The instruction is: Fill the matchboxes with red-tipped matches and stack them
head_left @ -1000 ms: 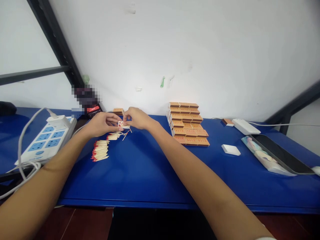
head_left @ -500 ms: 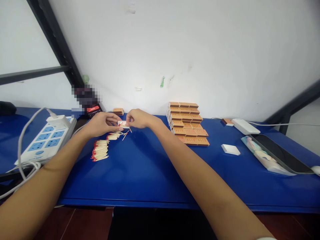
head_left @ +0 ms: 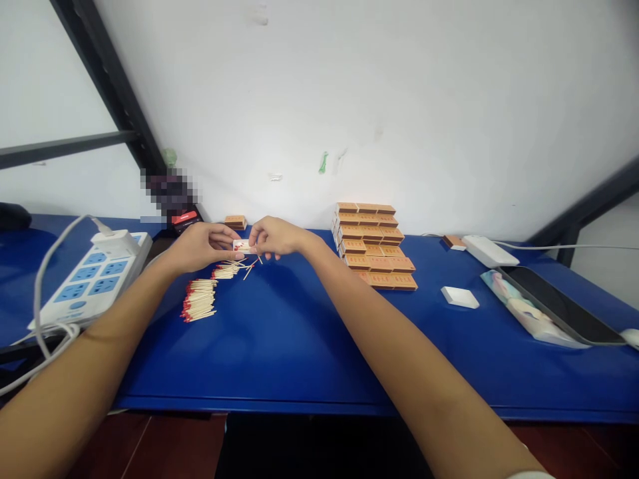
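My left hand is closed around the left end of a small white matchbox tray, with red-tipped matches visible inside. At the tray's right end, the thumb and forefinger of my right hand pinch its edge; whether they also grip matches is hidden. Just below the hands lies a loose bunch of matches, a few of them scattered to the right. A larger pile of matches, red heads to the left, rests nearer me on the blue table.
Stacked matchboxes stand against the wall. One matchbox sits behind my hands, another far right. A white tray, a white adapter and a phone are to the right. A power strip with cables lies left.
My right fingers have shifted slightly left over the tray, and its lower fingers now show spread below. The tray stays in my left hand, and the piles look the same.
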`<state>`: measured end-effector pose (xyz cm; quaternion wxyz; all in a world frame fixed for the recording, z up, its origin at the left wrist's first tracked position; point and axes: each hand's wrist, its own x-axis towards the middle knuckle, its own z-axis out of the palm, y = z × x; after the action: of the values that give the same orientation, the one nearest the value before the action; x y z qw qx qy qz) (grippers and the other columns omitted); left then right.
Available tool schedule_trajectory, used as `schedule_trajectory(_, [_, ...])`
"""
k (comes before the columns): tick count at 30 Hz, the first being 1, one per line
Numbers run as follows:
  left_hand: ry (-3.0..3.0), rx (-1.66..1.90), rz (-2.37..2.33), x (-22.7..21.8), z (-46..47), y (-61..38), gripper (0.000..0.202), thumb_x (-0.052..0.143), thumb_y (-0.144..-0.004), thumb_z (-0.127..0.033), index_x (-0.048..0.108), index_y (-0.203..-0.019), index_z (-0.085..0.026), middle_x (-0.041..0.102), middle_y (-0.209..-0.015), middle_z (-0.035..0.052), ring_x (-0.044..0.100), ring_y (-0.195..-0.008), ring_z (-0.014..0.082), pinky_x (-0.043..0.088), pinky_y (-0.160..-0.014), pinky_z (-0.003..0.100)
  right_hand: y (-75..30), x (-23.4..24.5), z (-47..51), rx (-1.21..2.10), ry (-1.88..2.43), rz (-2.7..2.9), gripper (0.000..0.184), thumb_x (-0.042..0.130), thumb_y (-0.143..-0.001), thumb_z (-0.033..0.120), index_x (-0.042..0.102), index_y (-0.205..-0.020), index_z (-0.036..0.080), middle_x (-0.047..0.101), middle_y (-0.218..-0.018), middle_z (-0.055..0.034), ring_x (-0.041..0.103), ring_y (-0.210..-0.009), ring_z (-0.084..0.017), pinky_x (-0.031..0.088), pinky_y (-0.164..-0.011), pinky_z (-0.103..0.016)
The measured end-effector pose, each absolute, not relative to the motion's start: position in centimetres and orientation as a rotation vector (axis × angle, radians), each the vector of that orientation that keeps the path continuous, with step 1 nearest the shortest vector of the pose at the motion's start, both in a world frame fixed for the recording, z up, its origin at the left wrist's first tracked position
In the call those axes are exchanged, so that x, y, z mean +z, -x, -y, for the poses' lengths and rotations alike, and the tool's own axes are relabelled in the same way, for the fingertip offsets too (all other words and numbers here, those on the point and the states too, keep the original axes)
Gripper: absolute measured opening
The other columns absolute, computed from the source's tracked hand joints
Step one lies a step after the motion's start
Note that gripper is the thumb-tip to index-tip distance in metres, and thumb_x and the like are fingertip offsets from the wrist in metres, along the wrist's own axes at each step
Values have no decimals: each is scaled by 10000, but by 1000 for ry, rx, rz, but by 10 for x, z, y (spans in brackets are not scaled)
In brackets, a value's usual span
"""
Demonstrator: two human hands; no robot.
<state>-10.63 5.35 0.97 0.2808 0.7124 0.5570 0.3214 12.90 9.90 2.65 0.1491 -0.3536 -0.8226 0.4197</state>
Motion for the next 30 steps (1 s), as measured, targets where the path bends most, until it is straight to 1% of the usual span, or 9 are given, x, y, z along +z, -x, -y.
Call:
schedule_trajectory(6, [-1939,861,-1471,10,-54,109,664,1028,-555,-631,835,-1033,-214,878,-1065,123,836,-1052,373,702,-922,462,-124,18,-105,1170,978,2323,213,852,-946,181,653,-879,153,682,-622,37,617,-509,-84,441,-489,-177])
schedule_trajectory(9, [-1938,881,-1522,12,-54,111,663,1021,-558,-643,837,-1033,-218,878,-1060,118,835,-1056,374,697,-929,452,-123,15,-108,1136,930,2275,189,795,-1001,241,677,-888,146,678,-667,30,591,-521,-76,432,-530,-191])
schedule_trajectory(11, [-1928,906,-1583,11,-56,116,671,1018,-548,-657,834,-1020,-217,877,-1046,119,836,-1041,377,692,-939,460,-125,15,-110,1018,930,2215,185,767,-1016,269,703,-897,142,655,-686,35,562,-552,-75,427,-573,-206])
schedule_trajectory(14, [-1931,959,-1680,8,-60,124,665,1009,-536,-677,823,-982,-220,874,-1034,126,834,-1029,389,685,-944,478,-128,16,-111,891,935,2284,176,830,-939,277,755,-876,131,633,-684,38,545,-622,-94,419,-645,-234])
schedule_trajectory(18, [-1927,1008,-1745,6,-63,127,680,996,-525,-684,813,-990,-222,867,-1048,137,823,-1070,399,673,-968,486,-123,10,-109,981,897,2503,159,867,-877,276,808,-908,131,669,-691,23,578,-645,-113,425,-687,-262])
schedule_trajectory(21, [-1914,1004,-1733,10,-61,125,682,981,-508,-694,806,-974,-229,867,-1004,122,820,-1075,395,660,-1001,481,-110,2,-103,870,829,2537,200,891,-857,275,811,-979,138,698,-786,13,591,-689,-117,422,-705,-263])
schedule_trajectory(24, [-1924,979,-1748,14,-59,124,608,966,-529,-665,795,-931,-242,866,-947,99,820,-1067,400,659,-986,460,-96,-4,-93,761,690,2566,242,902,-856,290,803,-1020,143,737,-923,-13,619,-780,-133,425,-736,-270])
schedule_trajectory(27, [-1954,973,-1764,15,-59,125,529,938,-576,-625,793,-916,-247,863,-939,96,819,-1073,403,658,-975,443,-86,-5,-81,713,628,2611,207,885,-892,302,787,-979,142,773,-1023,-45,652,-862,-154,431,-758,-273])
schedule_trajectory(30, [-1966,978,-1770,15,-60,126,525,930,-585,-617,788,-923,-242,863,-955,106,821,-1076,398,659,-973,425,-81,0,-68,635,722,2684,170,848,-947,288,759,-925,144,795,-1072,-67,672,-901,-164,423,-735,-270])
